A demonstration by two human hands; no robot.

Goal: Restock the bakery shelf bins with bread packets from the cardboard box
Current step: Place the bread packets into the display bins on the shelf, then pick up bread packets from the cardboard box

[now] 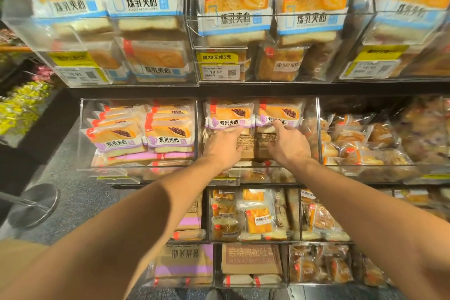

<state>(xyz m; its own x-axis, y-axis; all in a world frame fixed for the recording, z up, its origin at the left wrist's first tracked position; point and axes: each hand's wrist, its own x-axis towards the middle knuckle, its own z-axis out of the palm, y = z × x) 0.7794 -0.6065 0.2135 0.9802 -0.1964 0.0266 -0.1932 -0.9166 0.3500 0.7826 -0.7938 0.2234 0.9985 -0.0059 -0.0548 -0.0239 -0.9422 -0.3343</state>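
Note:
Both my hands reach into the middle clear bin [317, 129] on the middle shelf. Two purple-label bread packets stand upright at its back, a left one [229, 114] and a right one [280, 112]. Below them lies a brown printed cardboard box [255, 145]. My left hand [222, 147] touches the lower edge of the left packet with straight fingers, and its thumb lies on the cardboard. My right hand [289, 145] touches the lower edge of the right packet with its index finger, thumb spread toward the cardboard. Neither hand grips anything.
The bin to the left [84, 134] holds rows of the same purple packets. The right bin [365, 141] holds mixed buns. Blue-label toast packets [146, 5] fill the top shelf. Lower bins hold cardboard boxes [185, 263] and small packets. A metal stand base [34, 204] sits on the floor at left.

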